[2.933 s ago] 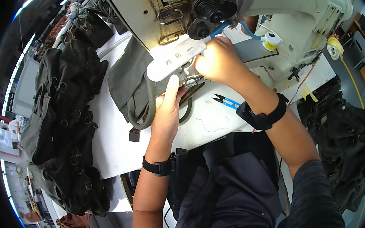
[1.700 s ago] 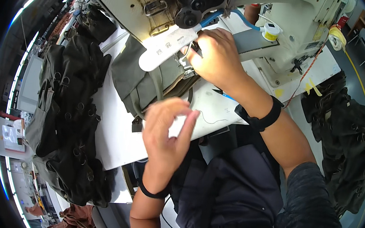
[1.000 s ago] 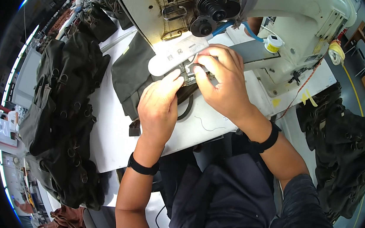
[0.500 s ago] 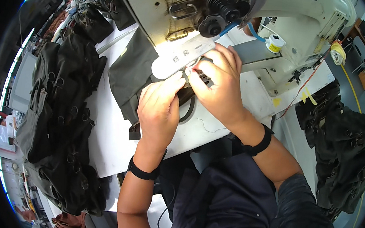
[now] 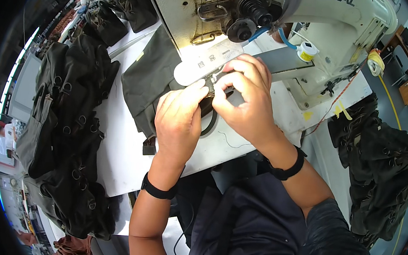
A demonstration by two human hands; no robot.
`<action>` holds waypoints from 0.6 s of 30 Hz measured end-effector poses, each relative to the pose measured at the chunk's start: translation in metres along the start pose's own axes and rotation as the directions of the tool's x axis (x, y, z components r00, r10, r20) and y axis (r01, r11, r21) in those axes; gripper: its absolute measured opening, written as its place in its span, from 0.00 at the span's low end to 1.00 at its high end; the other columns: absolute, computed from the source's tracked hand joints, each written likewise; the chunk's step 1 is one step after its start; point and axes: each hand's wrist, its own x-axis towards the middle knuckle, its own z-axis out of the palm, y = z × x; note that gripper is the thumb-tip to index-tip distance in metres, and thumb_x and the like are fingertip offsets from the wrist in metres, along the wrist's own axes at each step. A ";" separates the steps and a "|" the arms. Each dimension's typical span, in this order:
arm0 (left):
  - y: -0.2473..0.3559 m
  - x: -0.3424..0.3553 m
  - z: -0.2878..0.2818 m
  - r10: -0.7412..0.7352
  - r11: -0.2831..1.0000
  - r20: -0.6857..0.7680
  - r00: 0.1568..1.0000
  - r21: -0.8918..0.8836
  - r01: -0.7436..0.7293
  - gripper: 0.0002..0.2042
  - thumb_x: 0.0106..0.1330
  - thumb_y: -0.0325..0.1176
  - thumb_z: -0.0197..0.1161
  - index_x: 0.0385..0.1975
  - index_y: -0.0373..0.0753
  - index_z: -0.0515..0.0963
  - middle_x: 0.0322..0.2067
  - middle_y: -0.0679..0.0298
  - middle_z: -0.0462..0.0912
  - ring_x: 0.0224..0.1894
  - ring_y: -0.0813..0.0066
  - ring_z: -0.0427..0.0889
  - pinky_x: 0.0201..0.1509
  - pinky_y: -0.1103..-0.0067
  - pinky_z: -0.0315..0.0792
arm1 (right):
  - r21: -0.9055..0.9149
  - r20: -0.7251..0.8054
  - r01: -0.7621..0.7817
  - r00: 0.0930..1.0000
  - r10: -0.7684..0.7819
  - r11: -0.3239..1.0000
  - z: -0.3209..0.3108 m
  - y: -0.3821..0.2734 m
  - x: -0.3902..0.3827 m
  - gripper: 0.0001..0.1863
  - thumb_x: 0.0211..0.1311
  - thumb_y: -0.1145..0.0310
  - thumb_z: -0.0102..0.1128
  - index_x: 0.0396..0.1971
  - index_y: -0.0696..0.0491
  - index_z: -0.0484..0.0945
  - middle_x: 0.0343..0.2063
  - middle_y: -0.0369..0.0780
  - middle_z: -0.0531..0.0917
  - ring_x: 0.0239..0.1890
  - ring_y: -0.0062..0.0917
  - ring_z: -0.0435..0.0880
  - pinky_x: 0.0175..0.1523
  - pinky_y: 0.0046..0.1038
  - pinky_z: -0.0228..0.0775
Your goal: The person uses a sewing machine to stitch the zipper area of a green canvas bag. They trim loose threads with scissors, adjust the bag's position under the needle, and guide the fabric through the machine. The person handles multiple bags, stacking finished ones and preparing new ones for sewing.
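A cream sewing machine [image 5: 318, 45] stands before me, with a white oblong lamp [image 5: 204, 64] lit beside its head. Under the lamp lies a dark green fabric bag [image 5: 147, 79], spread at the machine's left. My left hand [image 5: 178, 118] is closed, its thumb and fingertips on the bag's dark strap-like edge [image 5: 211, 87] just below the lamp. Close to its right, my right hand [image 5: 248, 95] is pinched near the needle area; what lies between its fingertips is too small to make out. A black looped strap [image 5: 210, 124] hangs behind the hands.
Dark bags with metal rings lie heaped on the left [image 5: 68, 125], and another dark heap [image 5: 380, 162] hangs at the right. The white table [image 5: 127, 169] carries a loose thread. A small white-and-yellow round container [image 5: 307, 52] sits on the machine.
My right hand's fingers have curled and drawn slightly away from the needle area. My left hand stays nearly in place. The view has shifted slightly.
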 end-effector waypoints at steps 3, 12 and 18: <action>0.000 0.000 -0.001 0.016 1.000 -0.002 1.000 0.010 -0.016 0.16 0.57 0.14 0.65 0.44 0.38 0.84 0.46 0.59 0.89 0.47 0.60 0.87 0.56 0.67 0.77 | -0.026 0.058 0.014 0.998 -0.012 1.000 -0.014 -0.011 -0.010 0.08 0.47 0.73 0.68 0.27 0.49 0.77 0.42 0.38 0.82 0.59 0.39 0.77 0.69 0.47 0.58; 0.002 0.000 0.002 0.013 1.000 -0.029 1.000 0.023 -0.012 0.19 0.58 0.14 0.65 0.50 0.35 0.82 0.43 0.58 0.88 0.44 0.60 0.86 0.53 0.68 0.76 | 0.065 0.167 -0.016 0.986 0.005 0.998 0.000 -0.036 -0.044 0.09 0.54 0.74 0.66 0.30 0.52 0.73 0.26 0.38 0.73 0.29 0.33 0.75 0.38 0.36 0.64; -0.001 0.002 -0.002 0.139 0.988 0.043 0.989 0.057 -0.141 0.21 0.57 0.15 0.64 0.53 0.33 0.82 0.45 0.56 0.87 0.45 0.59 0.86 0.54 0.68 0.76 | 0.136 0.233 -0.091 0.971 0.057 0.987 0.007 -0.039 -0.054 0.07 0.54 0.74 0.65 0.29 0.54 0.74 0.26 0.40 0.75 0.27 0.37 0.76 0.36 0.37 0.66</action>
